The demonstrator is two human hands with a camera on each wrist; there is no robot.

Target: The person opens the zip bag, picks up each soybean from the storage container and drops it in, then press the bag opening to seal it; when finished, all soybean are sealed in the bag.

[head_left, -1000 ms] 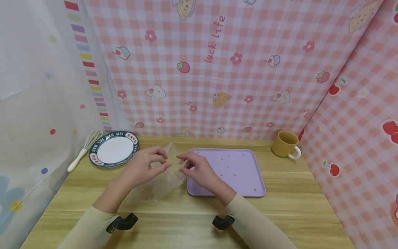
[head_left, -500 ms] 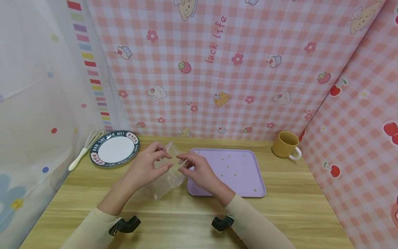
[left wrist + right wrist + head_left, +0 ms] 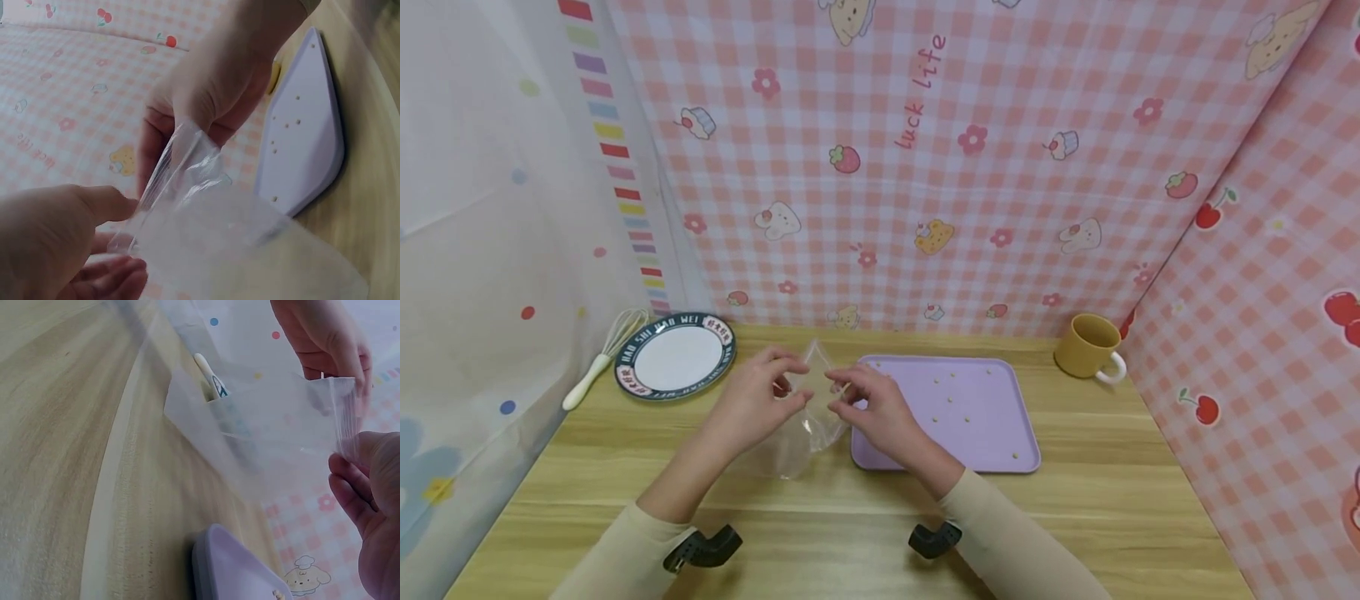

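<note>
A clear plastic bag (image 3: 775, 454) hangs between the two hands above the table, its ribbed top edge looking like a zip strip. My left hand (image 3: 756, 400) pinches one side of that edge between thumb and fingers; the left wrist view shows the bag (image 3: 206, 231) there. The other side of the edge is pinched by my right hand (image 3: 880, 408), seen close up in the right wrist view with the bag (image 3: 262, 431). No contents show through the film. Right of the bag lies a lilac tray (image 3: 985, 433) bearing several small yellowish bits, partly covered by the right hand.
A white plate (image 3: 681, 358) with a dark patterned rim stands at the back left, beside a whisk (image 3: 597, 371) with a pale handle. At the back right is a mustard mug (image 3: 1086, 348) with a white handle. Patterned cloths surround the wooden table (image 3: 835, 542).
My left hand has shifted slightly, its fingertips now a bit farther left of the right hand than half a second ago. The bag's lower part has swung a little rightward. The right hand stays nearly still.
</note>
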